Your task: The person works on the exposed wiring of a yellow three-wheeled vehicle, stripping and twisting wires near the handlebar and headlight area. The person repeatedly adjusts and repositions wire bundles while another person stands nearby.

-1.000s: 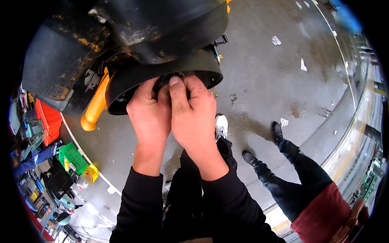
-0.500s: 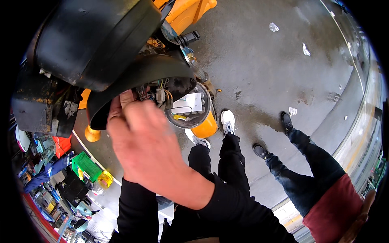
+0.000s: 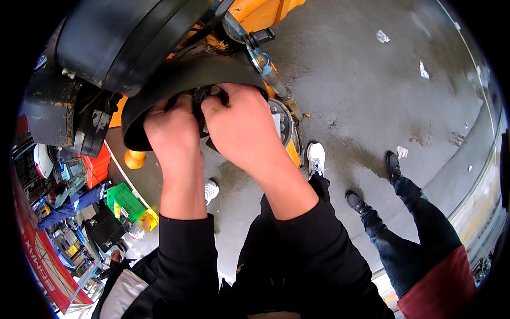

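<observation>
Both my hands reach into the open underside of a black curved shell on a machine with orange parts. My left hand is at the shell's left side, its fingers curled inward and their tips hidden. Beside it, my right hand is closed, with the thumb pointing towards the left hand. A small dark part shows between the two hands. What exactly the fingers pinch is hidden by the hands and the shell's shadow.
A larger black rounded cover rises at the upper left. A metal tube and a round bucket are right of the shell. A person in dark trousers stands at the right. A green crate lies at the lower left.
My right hand has moved right and up, further into the shell, uncovering my left hand and forearm. The wires seen inside before are now hidden. The view has shifted slightly.
</observation>
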